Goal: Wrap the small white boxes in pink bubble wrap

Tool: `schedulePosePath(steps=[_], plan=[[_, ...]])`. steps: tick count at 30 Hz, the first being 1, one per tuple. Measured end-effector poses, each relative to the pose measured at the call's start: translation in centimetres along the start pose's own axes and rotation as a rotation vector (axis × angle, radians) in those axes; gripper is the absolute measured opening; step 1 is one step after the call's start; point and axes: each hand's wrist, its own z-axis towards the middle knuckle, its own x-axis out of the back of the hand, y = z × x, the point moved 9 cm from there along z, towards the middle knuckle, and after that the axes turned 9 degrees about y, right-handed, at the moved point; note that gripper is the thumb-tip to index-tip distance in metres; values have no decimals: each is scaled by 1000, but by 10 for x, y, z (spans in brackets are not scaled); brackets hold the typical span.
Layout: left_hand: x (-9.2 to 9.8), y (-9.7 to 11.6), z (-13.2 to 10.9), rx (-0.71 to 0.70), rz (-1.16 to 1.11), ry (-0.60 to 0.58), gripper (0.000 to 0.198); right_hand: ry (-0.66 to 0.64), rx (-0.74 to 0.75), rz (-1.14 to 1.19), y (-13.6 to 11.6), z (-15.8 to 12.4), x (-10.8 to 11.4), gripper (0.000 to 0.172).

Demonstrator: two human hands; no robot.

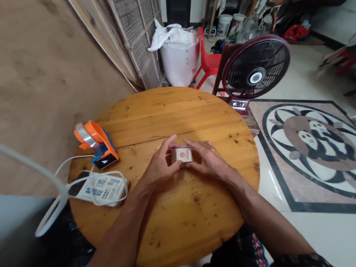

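A small pale box (pixel 183 155) with a reddish round print on top and shiny, greyish sides lies flat at the middle of the round wooden table (pixel 166 226). From its left end my left hand (pixel 161 163) grips it, thumb at the near side and fingers at the far side. My right hand (pixel 207 158) closes on the right end in the same way. Fingers partly cover both ends of the box, and its contents cannot be seen.
On the table's left are an orange and blue tape dispenser (pixel 105 145) and a white printed box (pixel 101 188) with a coiled white cable (pixel 126 190). A fan (pixel 256 70) stands beyond the right edge. Behind are a white sack (pixel 181 58) and a red chair (pixel 209 62).
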Motion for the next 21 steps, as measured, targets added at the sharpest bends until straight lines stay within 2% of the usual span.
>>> schedulePosePath(steps=[6, 16, 21], plan=[[0, 2, 1, -15, -23, -2, 72, 57, 56, -48, -1, 0, 1, 67], [0, -3, 2, -18, -23, 13, 72, 42, 25, -57, 3, -3, -4, 62], [1, -2, 3, -30, 5, 16, 71, 36, 54, -70, -1, -2, -4, 62]])
